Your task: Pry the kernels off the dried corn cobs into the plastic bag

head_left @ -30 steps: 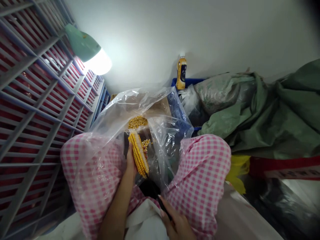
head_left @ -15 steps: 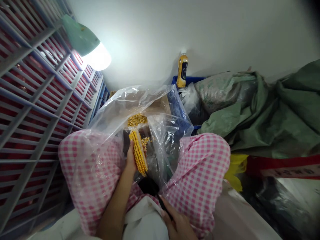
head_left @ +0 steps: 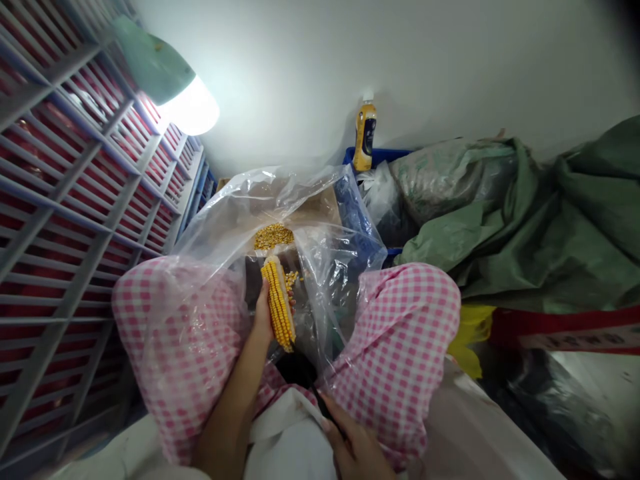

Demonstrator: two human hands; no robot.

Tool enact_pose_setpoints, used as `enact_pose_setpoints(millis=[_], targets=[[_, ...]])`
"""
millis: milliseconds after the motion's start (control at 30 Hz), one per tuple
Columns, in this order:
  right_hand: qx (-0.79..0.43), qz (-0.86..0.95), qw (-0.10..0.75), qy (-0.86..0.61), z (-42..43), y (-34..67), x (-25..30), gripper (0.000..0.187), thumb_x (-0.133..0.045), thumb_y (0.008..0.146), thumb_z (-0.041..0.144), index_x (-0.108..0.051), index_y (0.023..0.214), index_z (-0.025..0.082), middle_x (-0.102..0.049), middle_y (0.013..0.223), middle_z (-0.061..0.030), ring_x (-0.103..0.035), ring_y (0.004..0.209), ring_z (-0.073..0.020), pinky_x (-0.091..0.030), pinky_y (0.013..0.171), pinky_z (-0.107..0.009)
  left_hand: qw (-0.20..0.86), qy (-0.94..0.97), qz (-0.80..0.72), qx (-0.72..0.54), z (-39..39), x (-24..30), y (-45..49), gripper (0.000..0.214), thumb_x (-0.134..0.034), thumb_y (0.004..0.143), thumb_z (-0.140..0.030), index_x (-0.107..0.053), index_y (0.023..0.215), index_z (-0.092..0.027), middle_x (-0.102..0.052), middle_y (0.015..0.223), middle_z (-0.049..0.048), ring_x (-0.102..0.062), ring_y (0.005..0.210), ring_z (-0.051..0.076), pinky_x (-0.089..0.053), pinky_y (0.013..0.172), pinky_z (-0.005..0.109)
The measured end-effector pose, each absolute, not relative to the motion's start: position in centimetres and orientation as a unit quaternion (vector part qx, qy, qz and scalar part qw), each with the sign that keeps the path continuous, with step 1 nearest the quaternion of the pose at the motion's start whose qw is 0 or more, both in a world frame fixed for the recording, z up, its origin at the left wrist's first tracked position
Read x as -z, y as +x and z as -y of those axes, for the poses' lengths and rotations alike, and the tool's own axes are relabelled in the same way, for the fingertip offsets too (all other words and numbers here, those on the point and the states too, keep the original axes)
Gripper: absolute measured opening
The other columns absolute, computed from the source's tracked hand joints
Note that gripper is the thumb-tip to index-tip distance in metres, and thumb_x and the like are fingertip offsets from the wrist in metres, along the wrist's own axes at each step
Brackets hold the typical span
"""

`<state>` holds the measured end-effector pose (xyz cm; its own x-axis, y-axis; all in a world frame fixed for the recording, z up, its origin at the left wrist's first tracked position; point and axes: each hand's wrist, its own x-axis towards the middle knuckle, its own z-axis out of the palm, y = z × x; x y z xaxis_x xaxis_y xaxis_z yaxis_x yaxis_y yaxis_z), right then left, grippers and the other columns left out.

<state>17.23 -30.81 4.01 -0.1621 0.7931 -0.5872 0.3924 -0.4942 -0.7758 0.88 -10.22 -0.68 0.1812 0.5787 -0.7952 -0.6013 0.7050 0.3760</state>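
Note:
My left hand [head_left: 263,317] is wrapped round an ear of corn [head_left: 279,307], which stands tilted between my knees. A bare strip of cob shows along its right side. In my right hand [head_left: 353,443] is a thin dark tool with a black handle [head_left: 325,408]; its tip meets the lower end of the corn, and I cannot make out the tip's shape. Loose kernels [head_left: 273,236] lie heaped beyond the ear, inside a clear plastic bag [head_left: 320,250] spread over my lap. More kernels [head_left: 291,280] sit just right of the cob.
Purple slatted crates [head_left: 75,200] rise on the left, with a bright lamp [head_left: 165,80] above. A yellow bottle [head_left: 365,133] stands at the wall by a blue bin [head_left: 384,157]. Green cloth [head_left: 540,233] and a yellow bag [head_left: 470,337] lie to the right.
The ear of corn has turned slightly in my left hand and stands a little more upright. My right hand keeps the tool at its lower end. The view has shifted slightly.

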Motion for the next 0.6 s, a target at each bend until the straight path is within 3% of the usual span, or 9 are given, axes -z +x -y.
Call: enact_pose_setpoints(millis=[200,400,600], targets=[[-0.607,0.449,0.121,-0.645,30.0,16.5,-4.4,0.050,-0.039,0.094,0.041,-0.049,0.137,0.018,-0.052,0.136,-0.0085,-0.047,0.128,-0.0219,-0.034,0.107,-0.036,0.746,0.005,-0.539,-0.392,10.1,0.8,1.0,0.057,-0.031,0.091,-0.058,-0.063,0.083,-0.011,-0.063,0.055,0.0065,-0.059,0.041,0.016,-0.048,0.039,0.026],[-0.569,0.467,0.107,-0.668,29.1,15.1,-4.9,0.048,-0.036,0.095,0.035,-0.049,0.138,0.017,-0.064,0.122,-0.0135,-0.056,0.118,-0.0249,-0.040,0.101,-0.039,0.741,-0.002,-0.550,-0.386,10.2,0.9,0.9,0.060,-0.031,0.089,-0.060,-0.064,0.080,-0.011,-0.062,0.052,0.0060,-0.057,0.039,0.016,-0.047,0.037,0.025],[-0.595,0.432,0.141,-0.663,28.7,15.0,-5.1,0.048,-0.037,0.095,0.035,-0.049,0.137,0.016,-0.060,0.127,-0.0129,-0.057,0.118,-0.0231,-0.042,0.099,-0.036,0.719,0.005,-0.572,-0.395,10.1,1.1,0.8,0.058,-0.030,0.091,-0.057,-0.063,0.075,-0.011,-0.062,0.052,0.0065,-0.057,0.039,0.016,-0.048,0.038,0.026]])
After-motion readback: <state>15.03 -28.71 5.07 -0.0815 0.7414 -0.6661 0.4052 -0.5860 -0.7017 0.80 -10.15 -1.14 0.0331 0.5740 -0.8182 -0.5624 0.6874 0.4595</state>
